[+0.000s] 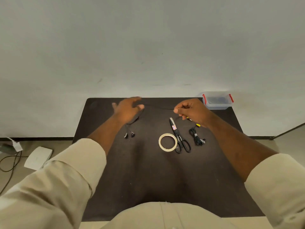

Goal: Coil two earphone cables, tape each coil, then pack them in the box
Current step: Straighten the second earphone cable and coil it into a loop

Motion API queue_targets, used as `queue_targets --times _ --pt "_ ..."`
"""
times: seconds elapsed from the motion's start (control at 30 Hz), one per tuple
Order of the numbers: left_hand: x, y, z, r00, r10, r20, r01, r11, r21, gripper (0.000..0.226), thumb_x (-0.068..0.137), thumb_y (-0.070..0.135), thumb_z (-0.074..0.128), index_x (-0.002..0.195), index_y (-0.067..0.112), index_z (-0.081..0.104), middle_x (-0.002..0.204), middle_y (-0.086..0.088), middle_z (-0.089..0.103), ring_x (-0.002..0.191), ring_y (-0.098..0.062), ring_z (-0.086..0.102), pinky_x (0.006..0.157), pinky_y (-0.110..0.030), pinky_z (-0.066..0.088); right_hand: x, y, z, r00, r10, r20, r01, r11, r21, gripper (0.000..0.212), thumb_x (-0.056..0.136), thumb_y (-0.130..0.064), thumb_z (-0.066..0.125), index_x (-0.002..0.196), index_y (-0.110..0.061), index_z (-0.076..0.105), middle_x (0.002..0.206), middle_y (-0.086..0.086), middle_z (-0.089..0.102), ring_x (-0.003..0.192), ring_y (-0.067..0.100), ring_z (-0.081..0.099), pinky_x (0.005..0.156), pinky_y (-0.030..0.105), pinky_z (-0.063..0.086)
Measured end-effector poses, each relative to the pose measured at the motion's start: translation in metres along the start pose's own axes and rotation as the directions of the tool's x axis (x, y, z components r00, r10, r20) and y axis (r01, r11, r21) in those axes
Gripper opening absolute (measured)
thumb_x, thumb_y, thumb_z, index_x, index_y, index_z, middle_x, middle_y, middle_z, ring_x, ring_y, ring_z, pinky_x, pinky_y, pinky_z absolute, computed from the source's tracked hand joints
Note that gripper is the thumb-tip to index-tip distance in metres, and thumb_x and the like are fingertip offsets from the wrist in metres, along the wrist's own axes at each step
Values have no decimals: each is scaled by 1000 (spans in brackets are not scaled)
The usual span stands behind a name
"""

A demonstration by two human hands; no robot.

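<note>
Black earphone cable [158,107] stretches between my hands above the dark bench [148,179]: my right hand [192,111] pinches one end, my left hand [127,109] is blurred, so I cannot tell its grip. The earbuds [129,135] lie below it. A second coiled cable [197,138] rests beside the scissors [179,136] and tape roll [167,142]; the clear box [217,101] sits far right.
</note>
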State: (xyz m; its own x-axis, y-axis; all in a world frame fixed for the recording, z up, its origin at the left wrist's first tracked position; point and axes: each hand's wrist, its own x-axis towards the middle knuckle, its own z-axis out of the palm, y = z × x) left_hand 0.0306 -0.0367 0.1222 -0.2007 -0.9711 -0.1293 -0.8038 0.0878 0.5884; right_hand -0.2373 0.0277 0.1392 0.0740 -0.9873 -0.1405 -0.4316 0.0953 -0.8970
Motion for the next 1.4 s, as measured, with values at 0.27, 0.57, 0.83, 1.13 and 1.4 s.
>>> queue_targets --times 0.27,0.57,0.83,1.13,1.4 --pt "-11 47 2 959 256 117 -186 889 -419 14 90 20 65 78 22 71 71 0 70 65 -1 61 77 -32 48 10 -22 6 998 -3 68 6 999 -43 8 81 -21 76 76 -15 74 57 -4 64 48 4 50 46 16 42" --pt "1 4 -25 992 123 23 -125 987 100 35 97 44 49 129 32 56 132 8 60 130 -16 48 114 -55 -9 3 -13 -10 1000 -6 16 6 1000 4 8 82 -17 75 75 -21 74 59 -3 66 50 6 51 49 19 44" --pt "-14 54 -5 921 348 175 -261 885 -386 22 90 17 64 71 24 70 64 7 67 69 -3 63 80 -28 51 5 -24 2 996 -1 88 2 1000 -8 5 79 -23 77 76 -20 75 62 0 68 52 8 52 49 19 45" --pt "4 -30 -61 993 19 -119 -27 997 -66 27 92 18 59 67 28 64 82 5 69 88 -12 63 83 -23 43 -10 -5 -31 997 28 66 -29 999 18 5 84 -8 71 81 -5 73 63 5 64 51 12 53 51 23 49" --pt "-25 64 3 925 317 209 -282 942 -180 40 89 42 63 125 25 62 123 4 67 119 -12 57 117 -53 15 1 -19 7 992 23 121 -31 997 71 7 81 -16 76 75 -13 75 59 1 66 45 7 47 44 18 40"
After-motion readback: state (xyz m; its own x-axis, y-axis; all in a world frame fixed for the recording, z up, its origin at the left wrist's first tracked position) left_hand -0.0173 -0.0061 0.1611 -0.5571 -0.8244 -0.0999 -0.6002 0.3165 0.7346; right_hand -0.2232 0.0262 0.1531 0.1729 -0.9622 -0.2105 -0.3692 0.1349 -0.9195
